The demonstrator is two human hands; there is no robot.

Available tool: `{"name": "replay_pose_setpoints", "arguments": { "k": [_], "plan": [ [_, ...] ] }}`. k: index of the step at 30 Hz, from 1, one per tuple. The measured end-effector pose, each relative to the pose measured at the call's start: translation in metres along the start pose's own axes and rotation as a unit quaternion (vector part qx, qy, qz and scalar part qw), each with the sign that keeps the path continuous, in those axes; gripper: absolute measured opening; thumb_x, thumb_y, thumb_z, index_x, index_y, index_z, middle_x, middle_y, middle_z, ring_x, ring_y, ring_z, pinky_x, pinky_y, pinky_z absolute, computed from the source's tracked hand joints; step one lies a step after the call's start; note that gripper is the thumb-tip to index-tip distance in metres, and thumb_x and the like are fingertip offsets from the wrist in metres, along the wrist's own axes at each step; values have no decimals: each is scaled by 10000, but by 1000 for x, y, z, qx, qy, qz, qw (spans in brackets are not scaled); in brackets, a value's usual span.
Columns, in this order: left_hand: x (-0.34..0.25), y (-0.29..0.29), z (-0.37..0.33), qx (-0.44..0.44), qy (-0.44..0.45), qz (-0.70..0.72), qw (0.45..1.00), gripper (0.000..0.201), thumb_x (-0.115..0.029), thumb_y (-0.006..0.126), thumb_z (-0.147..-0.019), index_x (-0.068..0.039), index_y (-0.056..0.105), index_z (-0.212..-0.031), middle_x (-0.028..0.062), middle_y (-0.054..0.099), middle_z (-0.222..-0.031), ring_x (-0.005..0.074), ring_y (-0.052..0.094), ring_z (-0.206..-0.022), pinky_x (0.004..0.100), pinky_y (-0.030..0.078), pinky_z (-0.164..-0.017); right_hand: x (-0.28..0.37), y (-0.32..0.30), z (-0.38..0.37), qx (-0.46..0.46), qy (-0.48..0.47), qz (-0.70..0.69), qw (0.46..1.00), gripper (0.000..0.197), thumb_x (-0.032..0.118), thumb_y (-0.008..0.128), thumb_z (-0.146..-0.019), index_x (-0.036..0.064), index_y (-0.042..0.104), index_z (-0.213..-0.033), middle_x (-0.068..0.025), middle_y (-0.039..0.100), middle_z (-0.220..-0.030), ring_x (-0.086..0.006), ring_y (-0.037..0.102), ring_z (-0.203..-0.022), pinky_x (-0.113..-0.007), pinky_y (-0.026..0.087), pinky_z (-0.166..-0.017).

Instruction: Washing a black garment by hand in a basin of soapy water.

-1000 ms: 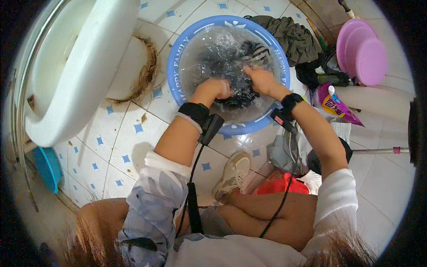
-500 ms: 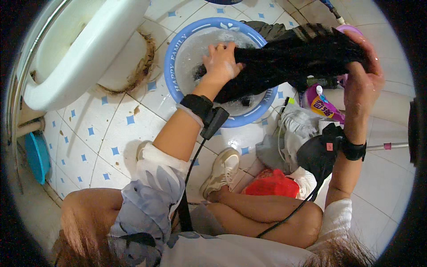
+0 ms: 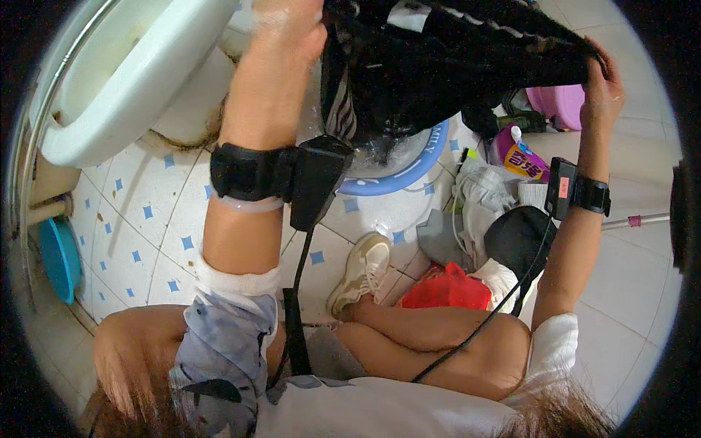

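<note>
A wet black garment (image 3: 438, 73) with light striped trim and a white label is stretched between my two hands, lifted over the blue-rimmed basin (image 3: 398, 181). My left hand (image 3: 288, 29) is closed on its left edge at the top of the view, partly cut off and slightly blurred. At the far right, my right hand (image 3: 604, 95) grips the garment's other end, fingers wrapped round the cloth. The cloth hangs down toward the basin and hides most of it; cloudy, sudsy water shows below.
A white toilet (image 3: 139, 80) stands at the left, with a turquoise basin (image 3: 60, 259) below it. Right of the blue basin lie a purple detergent bag (image 3: 522, 157), a black cap (image 3: 520, 237), a red bag (image 3: 447, 288) and a pink tub (image 3: 561, 104).
My left hand has come out of the basin, up and to the left, and now holds the garment's edge. The garment is raised and spread wide; my right hand stays at the far right.
</note>
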State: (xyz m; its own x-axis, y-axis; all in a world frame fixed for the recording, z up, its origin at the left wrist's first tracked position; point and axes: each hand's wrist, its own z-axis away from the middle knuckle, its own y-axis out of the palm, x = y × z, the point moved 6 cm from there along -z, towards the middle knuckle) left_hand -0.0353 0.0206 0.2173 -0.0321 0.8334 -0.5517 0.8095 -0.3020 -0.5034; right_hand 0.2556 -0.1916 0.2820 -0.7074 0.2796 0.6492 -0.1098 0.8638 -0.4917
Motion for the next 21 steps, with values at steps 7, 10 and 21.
{"name": "replay_pose_setpoints", "arguments": {
  "k": [7,10,21],
  "plan": [
    [71,30,-38,-140,-293,233,917,135,-56,554,-630,-19,553,-759,93,545,-669,194,520,-651,275,413,-600,2,27,11,76,-79,277,955,331,245,391,-796,66,495,-1054,-210,556,-865,-330,538,-806,-369,405,-695],
    [122,66,-12,20,-244,61,968,239,-75,563,-581,-77,546,-820,127,551,-675,257,544,-604,311,423,-591,-64,72,36,187,-23,278,942,322,230,389,-776,58,522,-1014,-218,558,-822,-352,534,-781,-404,406,-687],
    [83,167,138,478,-93,-233,842,566,-203,590,-667,-270,377,-1187,64,170,-1335,294,168,-1206,546,215,-891,-48,202,210,433,-233,290,821,418,216,568,-661,167,506,-1072,-120,318,-1256,-351,357,-1093,-460,408,-779]
  ]
}}
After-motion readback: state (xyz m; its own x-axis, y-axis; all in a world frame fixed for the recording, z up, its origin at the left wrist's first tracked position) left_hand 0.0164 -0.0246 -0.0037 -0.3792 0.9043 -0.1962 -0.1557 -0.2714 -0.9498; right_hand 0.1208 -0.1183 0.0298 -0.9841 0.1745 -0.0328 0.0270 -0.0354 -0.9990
